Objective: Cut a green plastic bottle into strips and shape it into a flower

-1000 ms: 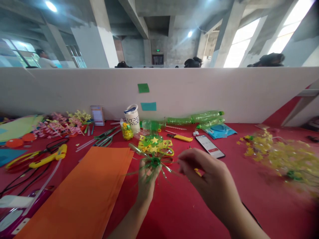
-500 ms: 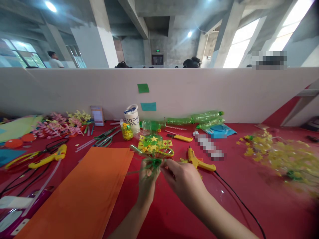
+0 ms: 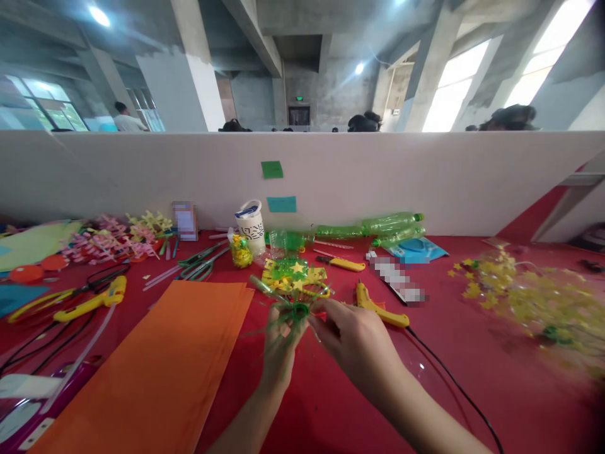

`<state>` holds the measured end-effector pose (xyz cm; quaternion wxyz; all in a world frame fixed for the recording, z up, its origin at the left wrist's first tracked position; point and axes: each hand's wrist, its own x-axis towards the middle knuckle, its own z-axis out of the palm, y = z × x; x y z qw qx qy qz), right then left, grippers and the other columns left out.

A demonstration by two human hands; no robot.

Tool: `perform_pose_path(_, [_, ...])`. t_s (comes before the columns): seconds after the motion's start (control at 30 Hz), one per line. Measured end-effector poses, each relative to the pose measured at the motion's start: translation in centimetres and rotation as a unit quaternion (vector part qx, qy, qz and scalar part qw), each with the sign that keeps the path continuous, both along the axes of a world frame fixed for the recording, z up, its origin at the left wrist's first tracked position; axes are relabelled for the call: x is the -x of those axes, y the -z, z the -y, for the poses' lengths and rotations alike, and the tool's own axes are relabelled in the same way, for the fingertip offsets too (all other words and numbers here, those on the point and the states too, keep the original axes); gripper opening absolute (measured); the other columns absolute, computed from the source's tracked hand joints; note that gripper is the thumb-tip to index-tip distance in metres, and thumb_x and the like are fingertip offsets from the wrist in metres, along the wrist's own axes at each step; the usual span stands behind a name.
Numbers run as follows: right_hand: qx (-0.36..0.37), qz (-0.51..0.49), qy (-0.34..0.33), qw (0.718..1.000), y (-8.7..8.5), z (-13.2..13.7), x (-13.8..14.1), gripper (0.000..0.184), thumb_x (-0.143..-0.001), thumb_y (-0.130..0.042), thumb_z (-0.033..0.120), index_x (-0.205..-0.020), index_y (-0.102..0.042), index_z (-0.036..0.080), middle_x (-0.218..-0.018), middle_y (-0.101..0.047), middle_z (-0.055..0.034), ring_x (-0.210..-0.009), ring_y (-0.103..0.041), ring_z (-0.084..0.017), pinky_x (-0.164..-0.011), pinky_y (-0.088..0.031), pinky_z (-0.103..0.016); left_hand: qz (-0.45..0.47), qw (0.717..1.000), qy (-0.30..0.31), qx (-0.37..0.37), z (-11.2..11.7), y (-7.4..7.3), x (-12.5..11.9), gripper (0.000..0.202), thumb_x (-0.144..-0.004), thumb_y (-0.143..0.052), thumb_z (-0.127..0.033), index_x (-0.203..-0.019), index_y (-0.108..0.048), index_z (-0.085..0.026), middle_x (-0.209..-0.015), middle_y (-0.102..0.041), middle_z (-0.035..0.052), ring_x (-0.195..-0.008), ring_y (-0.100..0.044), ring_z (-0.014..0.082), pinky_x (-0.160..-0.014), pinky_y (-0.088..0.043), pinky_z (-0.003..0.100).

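Observation:
My left hand (image 3: 280, 347) is closed around a green plastic bottle neck (image 3: 299, 310) with thin cut strips fanning out from it. Against the right side of that neck, the thumb and fingers of my right hand (image 3: 357, 334) are pinched together. Whatever is between those fingertips is too small to make out. Just beyond the hands lie yellow paper stars (image 3: 297, 270) and a yellow-handled pair of scissors (image 3: 319, 290), partly hidden by the green strips. A yellow glue gun (image 3: 378, 309) rests to the right of my right hand.
Orange paper sheets (image 3: 151, 359) cover the table's left front. Farther back are a white cup (image 3: 251, 227), green bottles (image 3: 392, 224) and a yellow cutter (image 3: 347, 264). Yellow star branches (image 3: 543, 296) stand at right; another glue gun (image 3: 94, 301) lies left. A pale partition (image 3: 378, 170) closes the back.
My right hand has shifted slightly right and down, its fingers still pinched beside the bottle neck. The left hand keeps its hold almost unmoved. A person in the background has moved right.

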<state>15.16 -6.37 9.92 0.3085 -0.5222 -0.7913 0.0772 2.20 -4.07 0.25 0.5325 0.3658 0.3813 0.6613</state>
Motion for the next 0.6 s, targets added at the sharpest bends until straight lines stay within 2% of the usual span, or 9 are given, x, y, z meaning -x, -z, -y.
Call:
perform_pose_path(0.3, [-0.006, -0.002, 0.002, 1.000, 0.09, 0.17, -0.02, 0.016, -0.084, -0.051, 0.021, -0.092, -0.065, 0.019, -0.069, -0.068, -0.0034, -0.059, -0.064, -0.018, -0.053, -0.039, -0.024, -0.029, 0.999, 0.014, -0.013, 0.01, 0.17, 0.30, 0.027, -0.074, -0.066, -0.024, -0.096, -0.052, -0.021, -0.087, -0.063, 0.0015, -0.087, -0.061, 0.0185, -0.077, -0.048, 0.031])
perform_pose_path(0.4, [-0.005, -0.009, 0.001, 1.000, 0.02, 0.11, -0.10, 0.016, -0.084, -0.051, 0.020, -0.092, -0.064, 0.019, -0.069, -0.069, -0.0032, -0.059, -0.064, -0.018, -0.052, -0.038, -0.023, -0.028, 0.999, 0.018, -0.014, -0.03, 0.37, 0.45, 0.026, -0.075, -0.064, -0.024, -0.098, -0.051, -0.022, -0.087, -0.063, 0.0007, -0.085, -0.061, 0.0174, -0.076, -0.048, 0.030])
perform_pose_path(0.6, [-0.007, -0.031, 0.002, 0.999, -0.11, -0.19, -0.46, 0.014, -0.084, -0.049, 0.018, -0.086, -0.063, 0.020, -0.066, -0.067, -0.0018, -0.057, -0.062, -0.016, -0.051, -0.037, -0.022, -0.028, 0.999, 0.022, -0.013, -0.19, 0.96, 0.73, 0.027, -0.078, -0.062, -0.026, -0.102, -0.049, -0.024, -0.095, -0.062, 0.0012, -0.090, -0.060, 0.0157, -0.082, -0.045, 0.029])
